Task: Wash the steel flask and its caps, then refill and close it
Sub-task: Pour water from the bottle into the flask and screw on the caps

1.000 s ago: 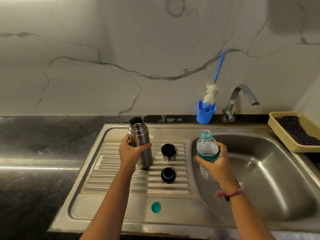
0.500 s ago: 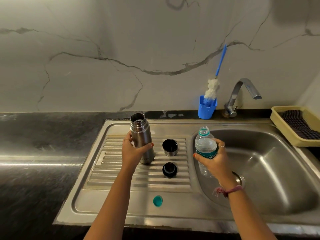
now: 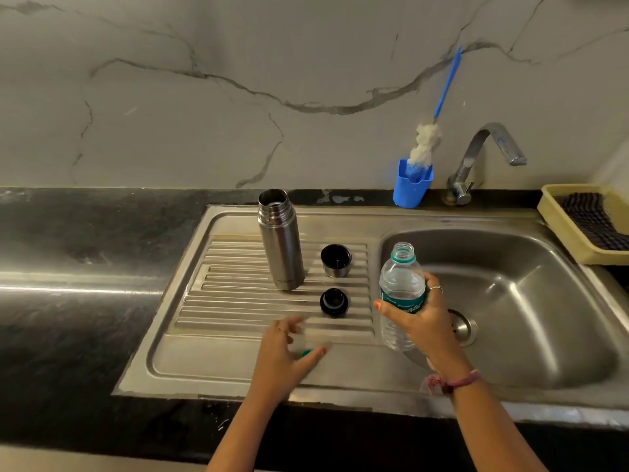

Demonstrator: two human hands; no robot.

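A: What is the left hand (image 3: 284, 349) doing?

B: It is hovering low over the front of the draining board (image 3: 238, 301), blurred. Its fingers (image 3: 292, 327) are spreading loosely, and a teal bottle cap (image 3: 306, 352) is peeking out between thumb and fingers. Whether they are touching it, I cannot tell.

A: And the right hand (image 3: 420, 316)?

B: Its fingers are wrapping round an uncapped water bottle (image 3: 401, 284), covering much of the label, beside the sink basin (image 3: 531, 301).

A: Where is the steel flask (image 3: 280, 240)?

B: It is standing upright and open on the ridges, beyond the left fingertips, untouched. The steel cup cap (image 3: 336, 260) is sitting just right of it, and the black stopper (image 3: 334, 302) is lying between that cap and the left fingers.
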